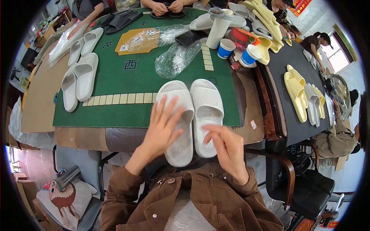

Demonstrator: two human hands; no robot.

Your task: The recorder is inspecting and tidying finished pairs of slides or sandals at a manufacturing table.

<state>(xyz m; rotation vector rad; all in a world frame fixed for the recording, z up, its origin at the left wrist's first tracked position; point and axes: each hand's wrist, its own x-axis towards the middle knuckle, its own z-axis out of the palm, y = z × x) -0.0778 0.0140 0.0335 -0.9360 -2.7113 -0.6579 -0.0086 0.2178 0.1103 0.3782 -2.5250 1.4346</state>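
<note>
Two white slippers: lay side by side before the person, toes away, heels past the near edge of the green mat [127,82].
Left slipper [181,144]: partly under the left hand [163,125]; long axis ran roughly away from the body.
Right slipper [207,115]: just beside it, near parallel, strap in plain view, heel partly behind the right hand [227,150].
Left hand: fingers spread apart, over the left side of strap and footbed; touching or hovering, could not tell.
Right hand: fingers bent, index toward the left, over the right slipper's heel half; no grip seen, pinch or contact could not tell.
Key relation: each slipper had its own nearer hand; left one lay under and rightward of the left hand, right one leftward and forward of the right hand.
Tiles [119,99]: row left of the slippers.
Plastic bag [175,61]: beyond the toes.
Grey pair [86,75]: well apart, far left.
</note>
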